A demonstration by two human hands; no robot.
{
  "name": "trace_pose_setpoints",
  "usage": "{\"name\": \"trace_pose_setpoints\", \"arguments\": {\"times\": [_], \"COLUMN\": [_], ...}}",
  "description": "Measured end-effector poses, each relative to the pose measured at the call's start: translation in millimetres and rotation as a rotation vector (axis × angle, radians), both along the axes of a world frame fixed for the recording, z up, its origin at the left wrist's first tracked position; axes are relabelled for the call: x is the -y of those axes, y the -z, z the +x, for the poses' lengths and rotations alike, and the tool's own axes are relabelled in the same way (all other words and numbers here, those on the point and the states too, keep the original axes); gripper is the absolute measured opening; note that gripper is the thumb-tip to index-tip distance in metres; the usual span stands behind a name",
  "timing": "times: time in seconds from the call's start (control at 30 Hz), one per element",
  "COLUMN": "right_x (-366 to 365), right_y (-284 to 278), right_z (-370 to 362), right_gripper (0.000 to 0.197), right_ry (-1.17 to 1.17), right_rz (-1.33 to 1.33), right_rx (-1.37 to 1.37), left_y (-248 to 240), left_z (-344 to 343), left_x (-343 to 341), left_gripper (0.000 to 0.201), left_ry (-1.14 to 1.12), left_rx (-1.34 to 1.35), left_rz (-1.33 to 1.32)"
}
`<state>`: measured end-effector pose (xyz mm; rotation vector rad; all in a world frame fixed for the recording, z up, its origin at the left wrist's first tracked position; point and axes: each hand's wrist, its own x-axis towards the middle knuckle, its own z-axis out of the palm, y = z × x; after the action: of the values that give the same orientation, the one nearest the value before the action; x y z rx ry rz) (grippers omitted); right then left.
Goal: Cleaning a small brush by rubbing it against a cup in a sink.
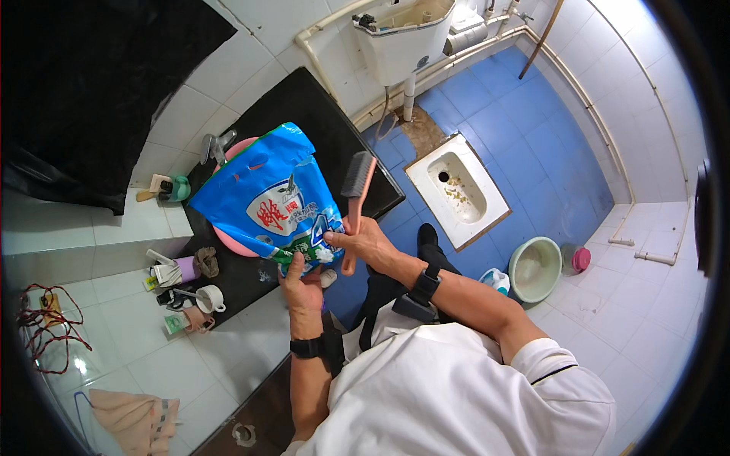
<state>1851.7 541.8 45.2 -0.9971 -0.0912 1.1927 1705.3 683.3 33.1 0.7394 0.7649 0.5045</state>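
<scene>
Both my hands hold up a blue plastic bag of washing powder (251, 186), with a green band along its lower edge. My left hand (302, 289) pinches the bag's bottom edge, thumb in front. My right hand (369, 242) grips a pink-handled scrubbing brush (357, 190), its dark bristles facing up and left. The right thumb also presses on the bag's lower right corner. Behind the bag, a pink basin (232, 242) shows only at its rim, next to the tap (218, 144). How full the bag is cannot be made out.
A black counter (304, 106) carries a white mug (211, 299) and small items at its left end. On the blue floor are a squat toilet (464, 194), a pale green basin (535, 267) and a white-and-blue container (496, 280). A cistern (403, 45) hangs on the far wall.
</scene>
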Motion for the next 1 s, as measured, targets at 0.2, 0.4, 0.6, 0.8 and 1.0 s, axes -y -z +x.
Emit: {"name": "trace_pose_setpoints", "arguments": {"times": [0.2, 0.4, 0.6, 0.8, 1.0], "right_x": [20.2, 67.3, 76.4, 84.4, 87.5], "right_y": [55.2, 62.5, 76.3, 92.4, 86.0], "right_z": [37.2, 79.9, 103.9, 123.0, 136.5], "right_gripper": [0.04, 0.036, 0.031, 0.03, 0.032], "right_ry": [0.122, 0.098, 0.083, 0.084, 0.077], "right_rz": [-0.16, -0.15, -0.167, -0.145, -0.169], "right_rx": [0.176, 0.091, 0.082, 0.071, 0.061], "left_y": [-38.0, -50.7, -31.0, -39.0, -46.9], "left_z": [34.8, 55.1, 64.8, 79.8, 81.3], "left_x": [19.9, 33.6, 31.6, 41.7, 41.3], "left_gripper": [0.06, 0.048, 0.04, 0.039, 0.033], "left_ry": [-0.16, -0.245, -0.135, -0.151, -0.181], "left_rx": [-0.182, -0.454, -0.535, -0.589, -0.549], "left_rz": [0.292, 0.58, 0.699, 0.718, 0.734]}}
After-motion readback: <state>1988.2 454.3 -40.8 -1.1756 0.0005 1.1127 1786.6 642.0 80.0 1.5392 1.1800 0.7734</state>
